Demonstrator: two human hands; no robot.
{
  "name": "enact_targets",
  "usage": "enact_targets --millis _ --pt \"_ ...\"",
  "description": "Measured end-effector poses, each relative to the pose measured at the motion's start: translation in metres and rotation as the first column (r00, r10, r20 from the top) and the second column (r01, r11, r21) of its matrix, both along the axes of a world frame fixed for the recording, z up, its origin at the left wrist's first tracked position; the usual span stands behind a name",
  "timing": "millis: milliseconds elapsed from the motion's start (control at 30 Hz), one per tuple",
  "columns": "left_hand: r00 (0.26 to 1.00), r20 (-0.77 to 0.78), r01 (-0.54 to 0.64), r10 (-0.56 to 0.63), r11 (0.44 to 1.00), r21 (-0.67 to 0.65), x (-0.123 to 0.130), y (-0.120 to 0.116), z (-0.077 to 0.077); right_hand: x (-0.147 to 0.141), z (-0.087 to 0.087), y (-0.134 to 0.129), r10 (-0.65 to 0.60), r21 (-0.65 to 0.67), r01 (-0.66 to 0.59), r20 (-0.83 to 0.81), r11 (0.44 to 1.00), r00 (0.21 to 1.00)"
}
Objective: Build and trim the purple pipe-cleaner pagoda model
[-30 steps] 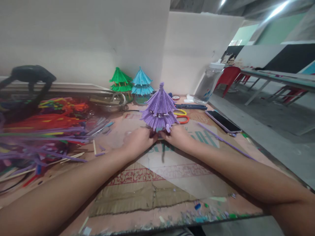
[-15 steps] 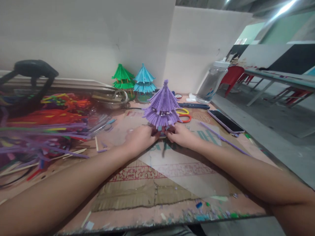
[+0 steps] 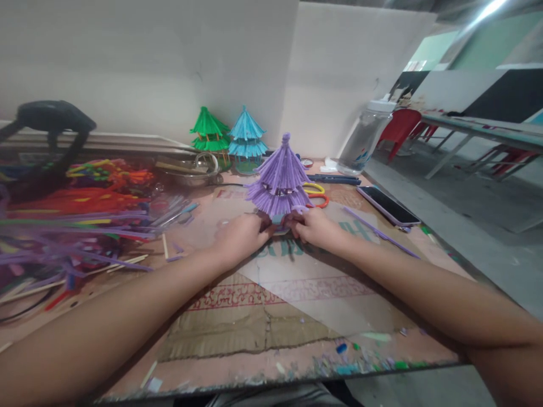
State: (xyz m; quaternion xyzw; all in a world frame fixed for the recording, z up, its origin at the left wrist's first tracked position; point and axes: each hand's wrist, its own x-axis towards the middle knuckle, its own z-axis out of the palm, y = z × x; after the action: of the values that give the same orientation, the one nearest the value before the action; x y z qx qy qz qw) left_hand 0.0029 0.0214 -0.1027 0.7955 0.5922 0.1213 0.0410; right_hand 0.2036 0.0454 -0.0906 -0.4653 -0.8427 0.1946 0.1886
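A purple two-tiered pagoda model [image 3: 283, 175], its roofs apparently made of pipe cleaners, stands upright at the centre of the table. My left hand [image 3: 246, 234] is closed on its base from the left. From the right, my right hand [image 3: 314, 229] grips the same base, fingers bent around it. The fingertips and most of the base are hidden under the lower roof. Beneath lies a cardboard sheet [image 3: 237, 333] with a clear sheet over part of it. Behind stand a green pagoda model [image 3: 208, 133] and a blue pagoda model [image 3: 246, 135].
Pipe cleaners [image 3: 85, 203] and sticks are heaped at left, near a dark stand [image 3: 55, 121] and a metal bowl [image 3: 186, 169]. Scissors [image 3: 318, 199], a phone [image 3: 388, 206], a water bottle [image 3: 365, 138] and a loose purple strip [image 3: 379, 232] lie or stand to the right.
Both hands stay at the purple pagoda's base, with a slight shift of the fingers. The whole view has moved slightly.
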Motion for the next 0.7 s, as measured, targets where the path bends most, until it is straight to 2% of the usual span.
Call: enact_targets --millis 133,233,367,533,600,700 --pt "1.000 -0.010 -0.004 0.005 1.000 0.011 0.001 -0.001 0.001 0.001 -0.012 -0.002 -0.031 0.009 0.033 -0.166 0.999 0.986" --pt "0.999 -0.027 -0.044 0.044 0.999 0.006 0.002 -0.002 0.002 0.004 -0.015 -0.004 -0.063 -0.059 0.049 -0.263 0.997 0.963" --pt "0.997 -0.037 -0.075 0.075 0.997 -0.014 0.002 -0.003 0.002 0.008 -0.011 -0.004 0.006 -0.126 -0.047 -0.307 0.991 0.952" --pt "0.999 -0.033 -0.040 0.040 0.999 -0.021 0.000 -0.002 0.002 0.013 -0.008 -0.005 0.082 -0.112 -0.109 -0.229 0.988 0.970" --pt "1.000 -0.016 -0.002 0.001 1.000 -0.023 -0.001 -0.001 0.001 0.015 -0.009 -0.005 0.150 -0.087 -0.166 -0.173 0.982 0.973" --pt "0.999 0.000 0.048 -0.048 0.999 -0.021 -0.003 0.000 -0.001 0.020 -0.011 -0.005 0.301 0.041 -0.300 -0.022 0.953 0.953"
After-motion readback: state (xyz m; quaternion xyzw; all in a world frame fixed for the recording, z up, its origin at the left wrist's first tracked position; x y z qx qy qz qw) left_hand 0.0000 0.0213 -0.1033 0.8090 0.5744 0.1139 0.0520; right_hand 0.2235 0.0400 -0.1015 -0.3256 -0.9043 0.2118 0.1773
